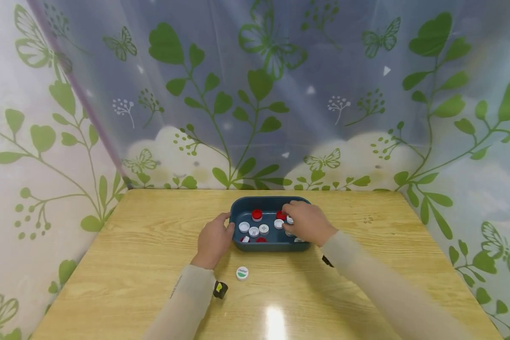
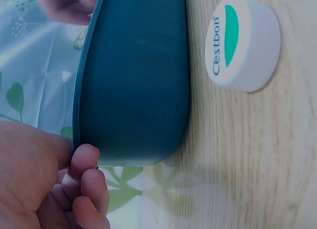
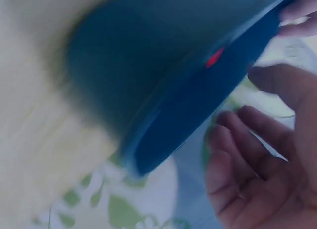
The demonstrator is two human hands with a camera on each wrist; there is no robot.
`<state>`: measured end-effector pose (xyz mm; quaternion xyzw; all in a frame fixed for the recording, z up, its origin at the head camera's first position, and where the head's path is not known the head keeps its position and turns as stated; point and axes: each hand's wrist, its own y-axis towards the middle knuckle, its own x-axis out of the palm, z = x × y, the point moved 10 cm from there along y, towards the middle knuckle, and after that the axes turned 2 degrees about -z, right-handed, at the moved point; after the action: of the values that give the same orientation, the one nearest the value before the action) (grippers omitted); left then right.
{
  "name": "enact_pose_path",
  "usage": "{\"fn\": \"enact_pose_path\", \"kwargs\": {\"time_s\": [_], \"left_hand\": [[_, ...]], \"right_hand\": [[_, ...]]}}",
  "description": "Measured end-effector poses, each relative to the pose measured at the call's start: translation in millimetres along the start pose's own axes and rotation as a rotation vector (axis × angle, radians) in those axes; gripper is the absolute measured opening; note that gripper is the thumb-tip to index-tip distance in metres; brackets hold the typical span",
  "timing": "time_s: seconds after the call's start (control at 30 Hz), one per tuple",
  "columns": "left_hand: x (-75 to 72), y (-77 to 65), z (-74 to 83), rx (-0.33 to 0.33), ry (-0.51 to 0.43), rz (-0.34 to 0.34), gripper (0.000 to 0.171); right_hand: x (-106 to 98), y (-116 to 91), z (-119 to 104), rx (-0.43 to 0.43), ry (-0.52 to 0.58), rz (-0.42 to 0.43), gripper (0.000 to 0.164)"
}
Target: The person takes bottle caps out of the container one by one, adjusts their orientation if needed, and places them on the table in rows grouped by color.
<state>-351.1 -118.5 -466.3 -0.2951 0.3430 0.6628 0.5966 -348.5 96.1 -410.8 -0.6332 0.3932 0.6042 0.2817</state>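
Observation:
A dark blue-green plastic basin [image 1: 272, 247] stands on the table, with several white and red bottle caps inside, among them a red cap [image 1: 257, 215] and a white cap [image 1: 244, 227]. My left hand [image 1: 214, 238] pinches the basin's left rim between thumb and fingers, seen closely in the left wrist view. Over the basin's right end is my right hand [image 1: 310, 222], covering part of the caps there. In the right wrist view its fingers [image 3: 250, 149] are loosely bent, with nothing visible between them. A white "C'estbon" cap [image 2: 247, 43] with a green mark lies outside the basin.
The light wooden table [image 1: 161, 226] carries the basin near its far edge. Patterned curtains [image 1: 221, 94] with green leaves and butterflies hang behind it and along both sides. Glare shows at the table's near middle.

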Motion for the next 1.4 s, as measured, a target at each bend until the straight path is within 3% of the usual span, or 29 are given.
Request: {"fn": "enact_pose_path", "kwargs": {"time_s": [0.13, 0.27, 0.57, 1.0, 1.4], "left_hand": [[-0.3, 0.1, -1.2, 0.0, -0.005, -0.002, 0.038], [0.9, 0.2, -3.1, -0.004, -0.012, -0.01, 0.038], [2.0, -1.6, -1.1, 0.012, -0.027, -0.006, 0.037], [1.1, -1.7, -1.6, 0.006, -0.049, 0.002, 0.037], [0.3, -2.8, -1.6, -0.008, -0.043, 0.002, 0.037]], "right_hand": [[15, 8, 18, -0.027, -0.113, -0.144, 0.028], [31, 13, 20, -0.083, -0.139, -0.204, 0.026], [55, 15, 23, -0.115, -0.175, -0.21, 0.022], [63, 20, 26, -0.134, -0.136, -0.194, 0.014], [35, 16, 27, -0.087, -0.052, -0.119, 0.02]]}}
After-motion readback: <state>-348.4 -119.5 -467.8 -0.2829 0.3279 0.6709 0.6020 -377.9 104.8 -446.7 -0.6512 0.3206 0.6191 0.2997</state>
